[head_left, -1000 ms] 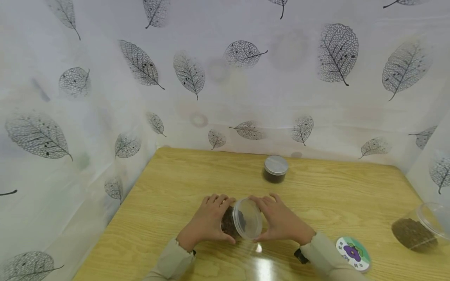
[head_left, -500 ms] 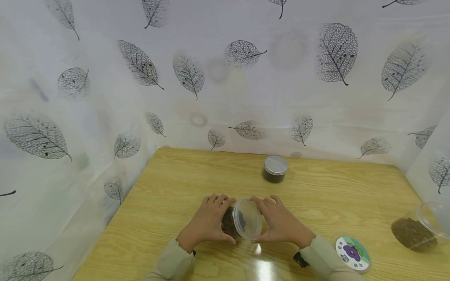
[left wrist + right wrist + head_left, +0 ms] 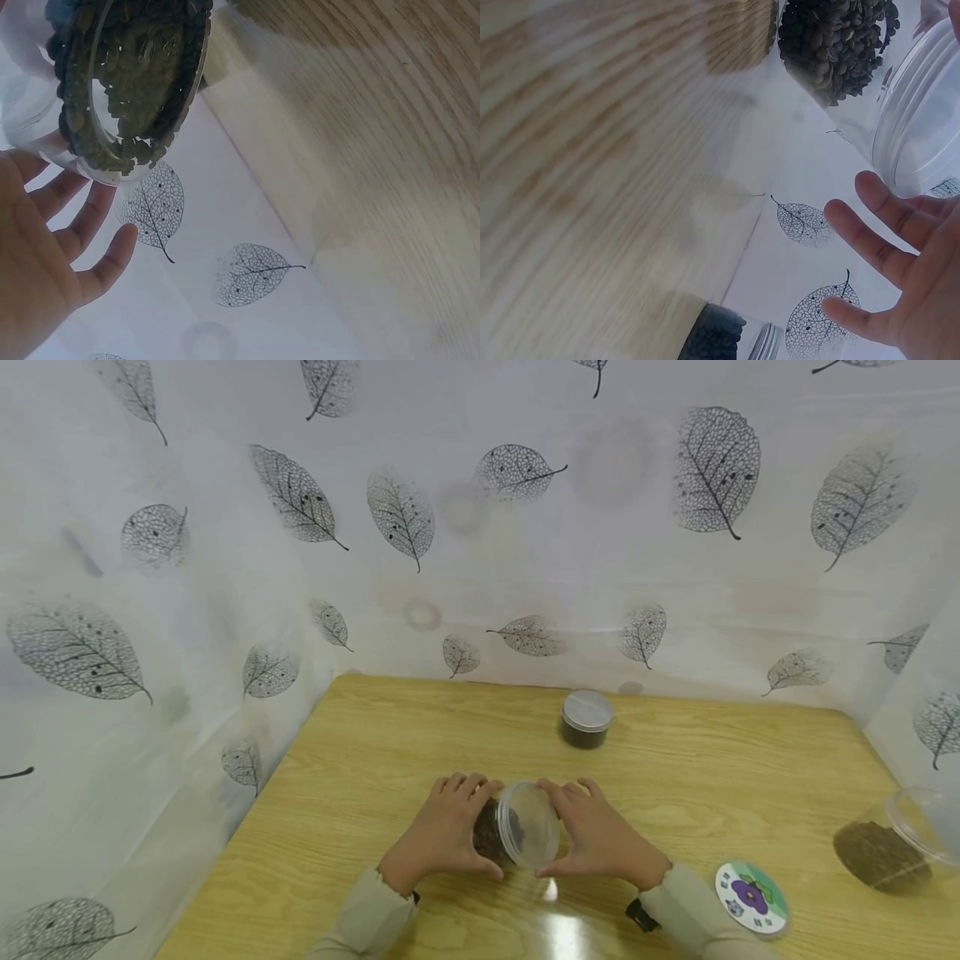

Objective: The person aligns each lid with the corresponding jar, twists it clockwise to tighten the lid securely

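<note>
A clear plastic jar, partly filled with dark seed-like pieces, tilts to the right between both hands. Its round mouth with a clear rim faces up and right. My left hand grips the body from the left, thumb in front and fingers behind. On the other side, my right hand holds the rim between thumb and index finger, its remaining fingers spread off the jar. The dark pieces lie against the jar's base and wall. In the left wrist view the jar's bottom shows, raised off the table.
A short jar with a silver lid and dark contents stands at the back of the wooden table. To the right lies a round disc with a purple flower. Another clear jar with brown contents is at far right. Leaf-patterned cloth surrounds the table.
Almost nothing differs: both hands keep the jar in the same tilt and place. The whole head view has shifted very slightly.
</note>
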Tool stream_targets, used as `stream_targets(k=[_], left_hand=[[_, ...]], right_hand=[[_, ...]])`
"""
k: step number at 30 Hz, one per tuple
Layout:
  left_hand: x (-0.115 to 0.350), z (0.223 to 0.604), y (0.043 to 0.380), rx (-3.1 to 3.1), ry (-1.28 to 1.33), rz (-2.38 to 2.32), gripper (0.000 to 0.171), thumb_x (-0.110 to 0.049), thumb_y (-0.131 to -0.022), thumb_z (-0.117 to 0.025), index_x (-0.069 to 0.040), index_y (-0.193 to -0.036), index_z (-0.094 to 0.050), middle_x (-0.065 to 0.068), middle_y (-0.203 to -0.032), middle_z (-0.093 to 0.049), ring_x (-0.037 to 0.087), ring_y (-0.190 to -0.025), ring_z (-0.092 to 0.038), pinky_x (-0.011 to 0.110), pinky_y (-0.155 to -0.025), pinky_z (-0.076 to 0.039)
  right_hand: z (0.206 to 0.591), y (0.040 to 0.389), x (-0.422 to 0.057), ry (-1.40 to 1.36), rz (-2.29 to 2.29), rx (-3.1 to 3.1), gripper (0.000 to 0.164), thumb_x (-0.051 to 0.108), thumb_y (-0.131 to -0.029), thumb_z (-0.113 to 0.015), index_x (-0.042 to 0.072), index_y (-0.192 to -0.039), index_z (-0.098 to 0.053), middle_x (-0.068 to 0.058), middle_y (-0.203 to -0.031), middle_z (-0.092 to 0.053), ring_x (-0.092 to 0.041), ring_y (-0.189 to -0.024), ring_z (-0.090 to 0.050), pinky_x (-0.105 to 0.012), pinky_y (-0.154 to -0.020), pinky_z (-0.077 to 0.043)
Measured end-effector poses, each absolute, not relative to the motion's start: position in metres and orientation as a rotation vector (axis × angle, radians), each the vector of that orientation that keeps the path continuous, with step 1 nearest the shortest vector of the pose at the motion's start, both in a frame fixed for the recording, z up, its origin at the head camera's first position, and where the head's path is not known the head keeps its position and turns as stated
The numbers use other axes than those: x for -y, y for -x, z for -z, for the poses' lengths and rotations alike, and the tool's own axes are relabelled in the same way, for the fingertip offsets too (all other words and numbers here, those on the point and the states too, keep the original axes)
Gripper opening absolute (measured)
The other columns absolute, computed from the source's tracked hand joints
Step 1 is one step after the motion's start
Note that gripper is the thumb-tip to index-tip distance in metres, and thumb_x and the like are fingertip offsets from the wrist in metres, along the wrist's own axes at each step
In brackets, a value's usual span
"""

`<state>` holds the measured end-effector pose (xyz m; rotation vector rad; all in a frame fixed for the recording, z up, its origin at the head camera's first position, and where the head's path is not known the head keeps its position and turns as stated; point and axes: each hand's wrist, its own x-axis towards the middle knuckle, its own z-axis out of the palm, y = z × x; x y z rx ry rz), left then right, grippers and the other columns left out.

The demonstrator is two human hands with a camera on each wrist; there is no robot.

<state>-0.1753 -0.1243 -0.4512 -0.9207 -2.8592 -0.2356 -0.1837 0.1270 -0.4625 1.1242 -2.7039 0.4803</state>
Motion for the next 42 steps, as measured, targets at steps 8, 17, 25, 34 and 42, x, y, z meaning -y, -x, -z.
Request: stream_targets(k=[8, 17, 25, 34, 42], left_hand=[[0.125, 0.451, 0.177, 2.877, 0.918, 0.232, 0.111, -0.075, -0.05, -0.074, -0.019, -0.139, -0.039, 0.003, -0.126, -0.051, 0.023, -0.113, -0.049, 0.047, -0.097, -0.04], [0.125, 0.451, 0.178, 2.884, 0.928, 0.216, 0.111, -0.074, -0.051, -0.074, -0.019, -0.14, -0.039, 0.002, -0.127, -0.051, 0.022, -0.113, -0.048, 0.046, -0.097, -0.04], [0.125, 0.451, 0.177, 2.88, 0.932, 0.207, 0.111, -0.075, -0.051, -0.074, -0.019, -0.14, -0.039, 0.002, -0.126, -0.051, 0.021, -0.112, -0.048, 0.046, -0.097, -0.041], [0.125, 0.451, 0.177, 2.863, 0.945, 0.231, 0.111, -0.073, -0.05, -0.076, -0.018, -0.139, -0.04, 0.003, -0.126, -0.051, 0.022, -0.111, -0.049, 0.046, -0.095, -0.042], [0.126, 0.453, 0.177, 2.845, 0.919, 0.213, 0.111, -0.074, -0.048, -0.075, -0.018, -0.138, -0.041, 0.003, -0.125, -0.052, 0.023, -0.112, -0.05, 0.046, -0.095, -0.042]], right_hand=[[0.46, 0.19, -0.131, -1.184, -0.489, 2.684, 0.115, 0.067, -0.054, -0.077, 0.005, -0.141, -0.035, -0.002, -0.109, -0.063, -0.021, -0.104, -0.058, -0.062, -0.1, -0.034], [0.453, 0.2, -0.132, -1.313, -0.473, 2.667, 0.121, 0.061, -0.051, -0.081, 0.011, -0.147, -0.027, -0.005, -0.137, -0.05, -0.027, -0.121, -0.05, -0.063, -0.105, -0.028], [0.454, 0.2, -0.13, -1.342, -0.493, 2.627, 0.116, 0.056, -0.051, -0.084, 0.01, -0.144, -0.031, -0.003, -0.136, -0.05, -0.025, -0.12, -0.051, -0.062, -0.104, -0.03], [0.456, 0.2, -0.128, -1.335, -0.472, 2.584, 0.115, 0.055, -0.05, -0.085, 0.006, -0.14, -0.035, -0.005, -0.131, -0.053, -0.025, -0.118, -0.053, -0.06, -0.103, -0.033], [0.46, 0.199, -0.125, -1.298, -0.486, 2.523, 0.114, 0.057, -0.048, -0.085, 0.003, -0.137, -0.039, -0.004, -0.123, -0.058, -0.022, -0.113, -0.055, -0.06, -0.101, -0.035]])
